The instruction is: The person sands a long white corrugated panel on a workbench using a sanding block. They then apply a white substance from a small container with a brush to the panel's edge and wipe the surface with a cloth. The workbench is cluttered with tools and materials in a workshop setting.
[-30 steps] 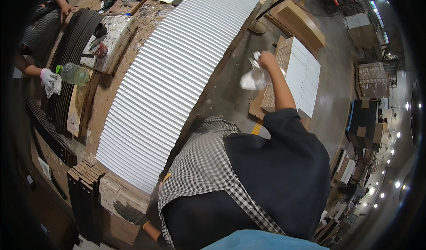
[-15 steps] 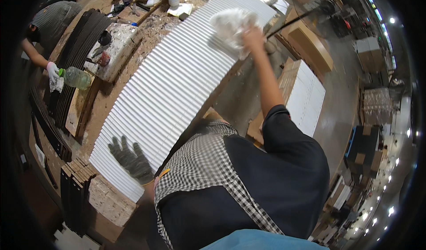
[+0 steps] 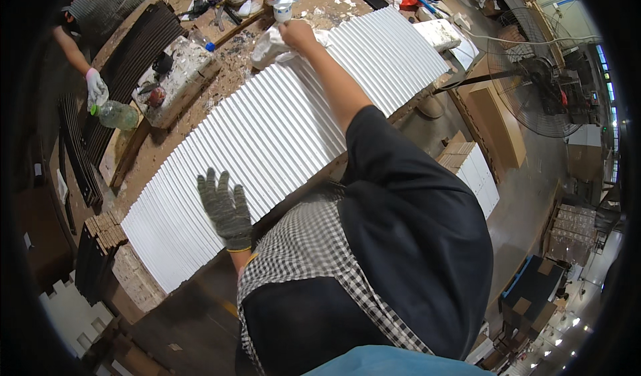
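A row of white strips (image 3: 267,135), packed side by side into a ridged, curved sheet, lies across the workbench before me. My left hand (image 3: 227,209), in a dark grey-green glove, rests on the near left part of it with fingers spread. At the sheet's far edge, my bare right hand (image 3: 298,37) is closed on a crumpled white cloth (image 3: 272,47). Part of the cloth hangs past that edge, and some is hidden under the hand. Just beyond my fingers stands a small white and blue cup (image 3: 283,9).
A co-worker's white-gloved hand (image 3: 97,89) is by a green-tinted bottle (image 3: 117,115) at left, near stacked dark strips (image 3: 133,42). A paint-spattered block (image 3: 175,82) sits on the bench (image 3: 193,119). A large fan (image 3: 541,75) and cartons (image 3: 497,122) stand at right.
My right hand has swept the cloth from the sheet's right part leftward to its far edge. My left hand stays flat on the strips. The whole view has shifted slightly.
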The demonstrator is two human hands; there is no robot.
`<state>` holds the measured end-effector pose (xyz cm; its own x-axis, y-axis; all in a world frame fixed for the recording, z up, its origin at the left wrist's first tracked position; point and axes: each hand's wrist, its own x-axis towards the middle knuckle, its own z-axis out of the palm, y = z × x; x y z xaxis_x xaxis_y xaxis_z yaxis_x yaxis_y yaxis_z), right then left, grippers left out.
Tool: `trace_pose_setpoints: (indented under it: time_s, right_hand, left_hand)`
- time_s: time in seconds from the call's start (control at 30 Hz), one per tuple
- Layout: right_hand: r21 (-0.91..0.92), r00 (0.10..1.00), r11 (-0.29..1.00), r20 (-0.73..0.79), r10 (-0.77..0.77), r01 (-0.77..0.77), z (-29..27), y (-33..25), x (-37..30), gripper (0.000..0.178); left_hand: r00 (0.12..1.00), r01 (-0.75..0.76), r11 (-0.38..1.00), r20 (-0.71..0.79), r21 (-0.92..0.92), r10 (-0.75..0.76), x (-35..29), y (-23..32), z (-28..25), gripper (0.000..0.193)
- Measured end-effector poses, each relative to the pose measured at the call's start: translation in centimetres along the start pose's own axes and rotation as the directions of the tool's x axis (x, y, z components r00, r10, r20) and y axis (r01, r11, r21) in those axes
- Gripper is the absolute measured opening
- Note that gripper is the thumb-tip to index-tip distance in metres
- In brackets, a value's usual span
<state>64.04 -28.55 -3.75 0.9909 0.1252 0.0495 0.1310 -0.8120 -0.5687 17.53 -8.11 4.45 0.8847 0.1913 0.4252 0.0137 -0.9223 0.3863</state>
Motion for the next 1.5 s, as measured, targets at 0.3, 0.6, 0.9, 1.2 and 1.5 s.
trace_pose_setpoints:
  time_s: [0.3, 0.6, 0.9, 1.2, 1.5]
  right_hand:
    - [-0.420, 0.937, 0.906, -0.291, -0.194, 0.057, -7.9, 8.4, -19.0, 0.025]
    - [-0.562, 0.771, 0.701, 0.164, 0.615, -0.439, -23.5, 13.4, -38.9, 0.027]
    - [-0.372, 0.973, 0.917, -0.225, 0.059, -0.142, -14.7, 9.5, -28.3, 0.063]
    - [-0.343, 0.969, 0.933, -0.245, 0.022, -0.108, -2.9, 5.0, -8.0, 0.060]
    - [0.776, 0.883, 0.628, -0.254, 0.394, -0.057, -13.3, 4.0, -10.0, 0.034]
  left_hand:
    - [0.983, -0.088, 0.943, 0.125, -0.321, 0.135, 5.5, -1.5, 11.8, 0.051]
    - [0.945, 0.013, 0.998, 0.325, 0.057, -0.031, 12.9, 2.9, 11.3, 0.071]
    - [0.973, -0.181, 0.983, 0.140, -0.033, 0.183, 12.5, 0.4, 13.8, 0.069]
    - [0.976, -0.161, 0.987, 0.151, 0.026, 0.155, 12.4, 0.6, 13.5, 0.066]
    - [0.975, -0.108, 0.993, 0.200, 0.053, 0.095, 12.1, -0.3, 13.0, 0.063]
